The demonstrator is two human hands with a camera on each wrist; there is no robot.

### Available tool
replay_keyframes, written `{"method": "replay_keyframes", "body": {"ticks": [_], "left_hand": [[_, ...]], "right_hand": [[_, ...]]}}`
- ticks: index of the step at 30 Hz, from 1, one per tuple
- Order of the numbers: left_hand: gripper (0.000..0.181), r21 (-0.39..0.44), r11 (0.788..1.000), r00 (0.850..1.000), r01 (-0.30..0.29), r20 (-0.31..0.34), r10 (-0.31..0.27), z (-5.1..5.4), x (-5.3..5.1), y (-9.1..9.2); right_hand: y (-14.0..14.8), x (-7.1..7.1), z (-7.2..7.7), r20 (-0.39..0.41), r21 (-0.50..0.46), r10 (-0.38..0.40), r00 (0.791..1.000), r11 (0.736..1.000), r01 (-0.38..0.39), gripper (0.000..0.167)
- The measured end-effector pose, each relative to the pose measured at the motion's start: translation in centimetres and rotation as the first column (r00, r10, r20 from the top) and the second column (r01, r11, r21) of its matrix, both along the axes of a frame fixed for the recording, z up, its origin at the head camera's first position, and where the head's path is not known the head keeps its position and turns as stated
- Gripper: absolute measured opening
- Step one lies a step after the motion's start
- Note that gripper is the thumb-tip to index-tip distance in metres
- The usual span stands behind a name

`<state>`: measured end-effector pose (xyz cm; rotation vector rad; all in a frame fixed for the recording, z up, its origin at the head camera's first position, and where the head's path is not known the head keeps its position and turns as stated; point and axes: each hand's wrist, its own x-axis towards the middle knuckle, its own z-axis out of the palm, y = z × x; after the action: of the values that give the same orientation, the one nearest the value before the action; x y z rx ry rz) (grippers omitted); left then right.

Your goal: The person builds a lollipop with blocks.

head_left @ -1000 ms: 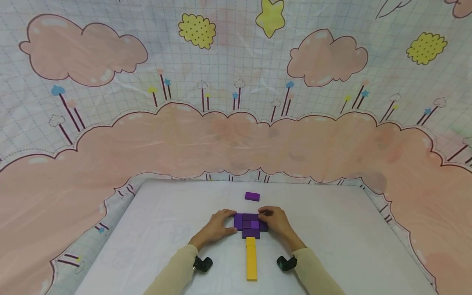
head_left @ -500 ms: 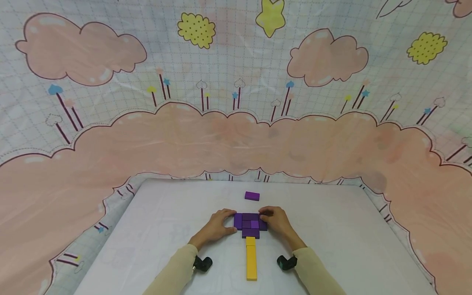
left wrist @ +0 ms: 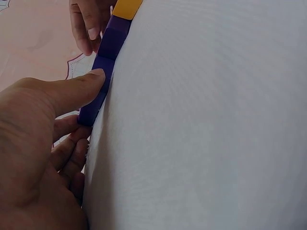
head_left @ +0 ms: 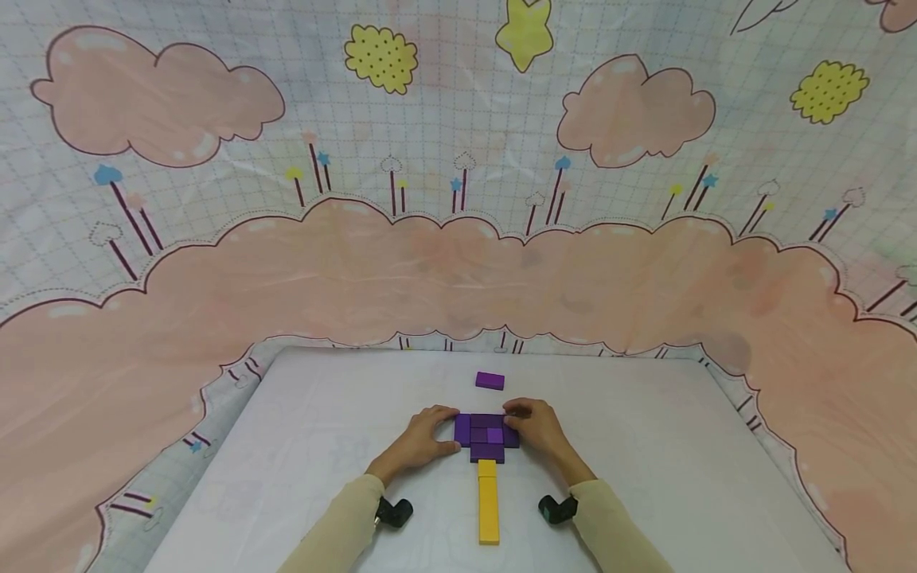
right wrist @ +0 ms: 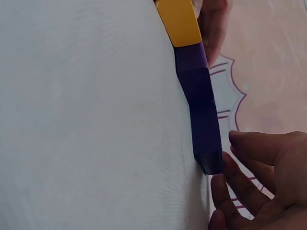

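Note:
Several purple blocks lie edge to edge on the white table. My left hand pinches the leftmost purple block between its thumb, at the near end, and fingers at the far end. At the group's right side is my right hand, fingertips by the far end of the rightmost purple block, which it partly covers. In the right wrist view, the thumb stands apart from that block. A lighter violet square block sits within the group.
A long yellow block and a short yellow block form a strip running from the group toward me. Beyond the group lies a separate purple block. A cloud-patterned cloth hangs behind the table.
My right fingertips have shifted very slightly to the right at the group's far right corner. The left hand and the blocks look the same.

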<state>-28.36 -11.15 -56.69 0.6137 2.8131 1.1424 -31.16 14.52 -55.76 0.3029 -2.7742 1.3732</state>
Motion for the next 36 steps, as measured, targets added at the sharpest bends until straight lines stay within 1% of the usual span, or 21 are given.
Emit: {"method": "replay_keyframes", "body": {"ticks": [4,12,17,22,28,33,36], "left_hand": [[0.06,0.001,1.0,1.0,-0.001,-0.002,0.001,0.0,0.0,0.0],[0.06,0.003,1.0,1.0,0.005,-0.006,-0.005,0.0,0.0,0.0],[0.06,0.002,1.0,1.0,0.008,-0.008,-0.008,0.0,0.0,0.0],[0.06,-0.005,1.0,1.0,0.011,-0.017,-0.011,0.0,0.0,0.1],[0.06,-0.014,1.0,1.0,0.007,-0.011,-0.007,-0.1,-0.1,0.2],[0.06,-0.014,1.0,1.0,0.0,-0.008,0.0,-0.1,0.0,0.2],[0.06,-0.011,1.0,1.0,-0.004,-0.011,0.004,-0.1,0.1,0.1]], "right_hand": [[0.1,-0.1,0.4,-0.015,-0.004,-0.005,1.0,1.0,0.005,0.019],[0.3,-0.5,1.3,-0.012,0.003,-0.03,0.999,1.0,0.03,0.02],[0.3,-1.1,1.7,-0.022,0.002,-0.025,0.999,1.0,0.025,0.022],[0.4,-2.0,1.9,-0.044,-0.004,-0.02,0.999,1.0,0.02,0.025],[0.6,-3.1,2.1,-0.012,-0.032,-0.044,0.999,0.999,0.043,0.028],[0.1,-4.1,1.9,0.033,-0.06,-0.072,0.997,0.995,0.074,0.032],[-0.3,-4.7,1.7,0.045,-0.061,-0.088,0.995,0.994,0.09,0.035]]}}
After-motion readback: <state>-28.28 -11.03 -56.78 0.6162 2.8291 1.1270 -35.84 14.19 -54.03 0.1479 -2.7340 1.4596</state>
